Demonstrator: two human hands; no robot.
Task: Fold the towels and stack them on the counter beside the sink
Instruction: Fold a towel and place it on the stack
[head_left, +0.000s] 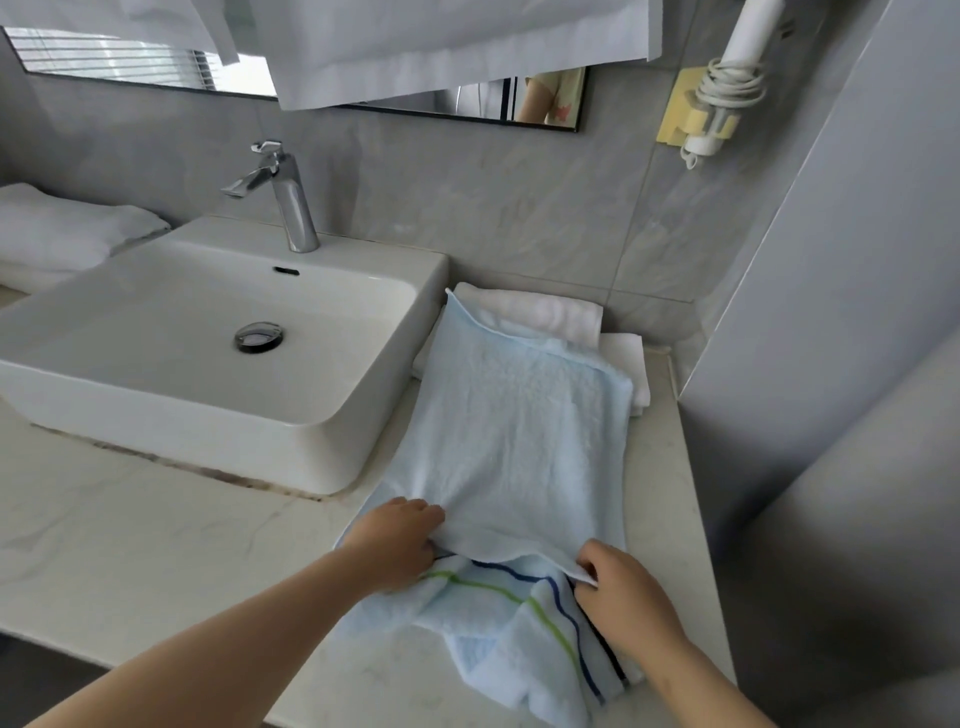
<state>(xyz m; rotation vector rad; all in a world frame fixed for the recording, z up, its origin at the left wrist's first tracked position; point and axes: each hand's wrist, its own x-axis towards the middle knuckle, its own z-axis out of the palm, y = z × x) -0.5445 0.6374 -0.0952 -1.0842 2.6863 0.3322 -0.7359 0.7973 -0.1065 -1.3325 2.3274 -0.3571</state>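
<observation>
Bench (130, 545) at 3 o'clock of the sink (337, 447): left hand (400, 540) and right hand (623, 587) both pinching the blue towel (519, 426) in their fingers, white towels (545, 312) at 12.

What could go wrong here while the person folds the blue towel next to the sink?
1. The striped end lies bunched near the front edge of the counter. It may slip off as the left hand and right hand pull the fold.
2. The far end of the blue towel lies over the folded white towels, so lifting it could drag them askew.
</observation>
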